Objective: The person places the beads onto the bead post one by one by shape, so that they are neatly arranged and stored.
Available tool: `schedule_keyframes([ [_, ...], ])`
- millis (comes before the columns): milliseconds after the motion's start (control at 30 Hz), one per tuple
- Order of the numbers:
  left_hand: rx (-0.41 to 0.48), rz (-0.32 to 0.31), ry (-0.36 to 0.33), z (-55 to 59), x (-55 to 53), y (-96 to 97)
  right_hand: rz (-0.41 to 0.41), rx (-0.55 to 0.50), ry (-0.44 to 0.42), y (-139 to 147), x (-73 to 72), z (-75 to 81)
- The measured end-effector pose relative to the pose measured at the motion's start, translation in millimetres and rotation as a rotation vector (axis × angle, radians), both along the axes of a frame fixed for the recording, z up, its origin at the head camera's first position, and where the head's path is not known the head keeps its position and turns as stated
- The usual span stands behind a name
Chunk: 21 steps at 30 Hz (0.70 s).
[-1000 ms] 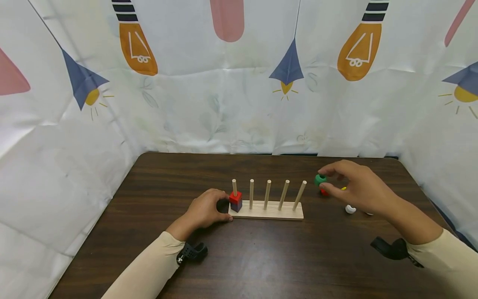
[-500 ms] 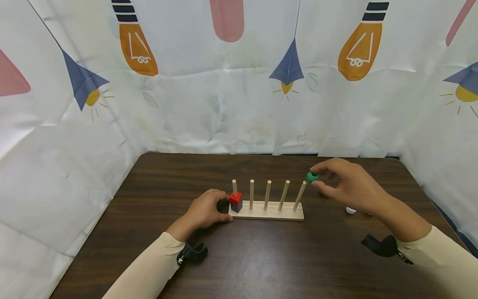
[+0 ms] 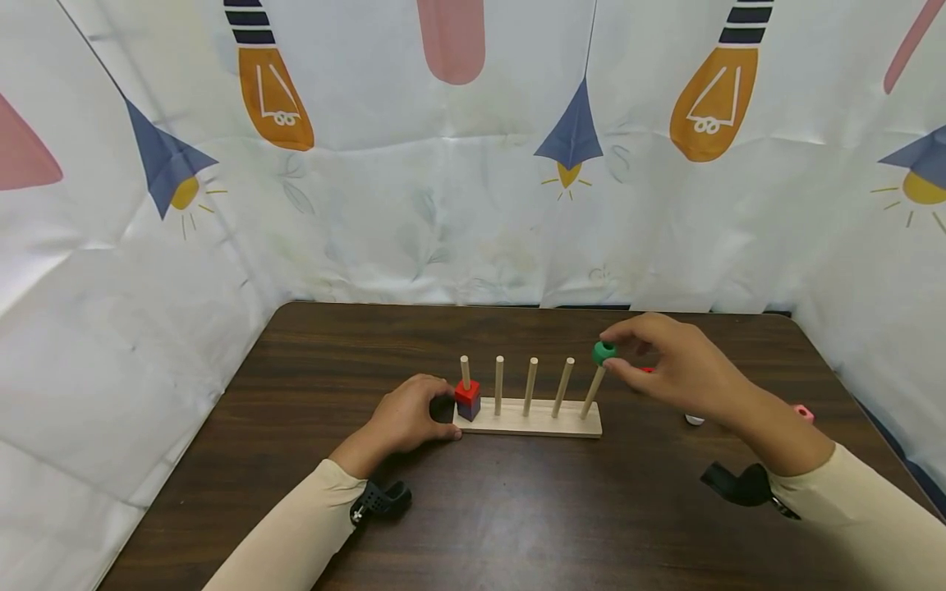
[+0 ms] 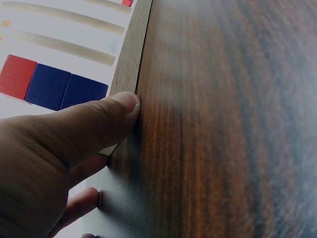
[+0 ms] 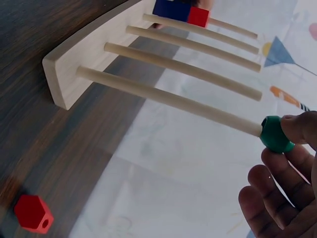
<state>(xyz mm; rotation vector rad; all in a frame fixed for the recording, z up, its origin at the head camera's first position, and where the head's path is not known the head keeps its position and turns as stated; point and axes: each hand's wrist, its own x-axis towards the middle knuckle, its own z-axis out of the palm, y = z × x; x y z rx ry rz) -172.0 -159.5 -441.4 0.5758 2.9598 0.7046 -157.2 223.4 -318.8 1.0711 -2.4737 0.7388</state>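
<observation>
A wooden peg stand [image 3: 528, 419] with a row of upright pegs lies on the brown table. My left hand [image 3: 405, 414] holds its left end, the thumb [image 4: 116, 106] on the front edge of the base. On the leftmost peg, a red cube [image 4: 19, 77] tops two dark blue cubes [image 4: 67, 87], stacked against the base. My right hand [image 3: 676, 361] pinches a green bead [image 5: 276, 135] between thumb and fingers. That bead meets the tip of the rightmost peg [image 5: 173, 99]; whether the peg has entered its hole I cannot tell.
Right of the stand lie a red hexagonal bead [image 5: 33, 214], a white bead [image 3: 694, 419] and a pink bead [image 3: 802, 413]. The right hand and forearm cover part of that area. Behind the table hangs a white printed cloth [image 3: 443, 222].
My right hand has carried the green bead leftward, from right of the stand to the top of the rightmost peg. The left hand stays at the stand's left end.
</observation>
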Motion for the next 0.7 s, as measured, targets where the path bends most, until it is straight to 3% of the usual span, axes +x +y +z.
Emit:
schedule_keyframes([
  [700,0.002,-0.01,0.007,-1.6,-0.8,-1.1,0.026,0.009,-0.025,-23.8,-6.3,-0.5],
])
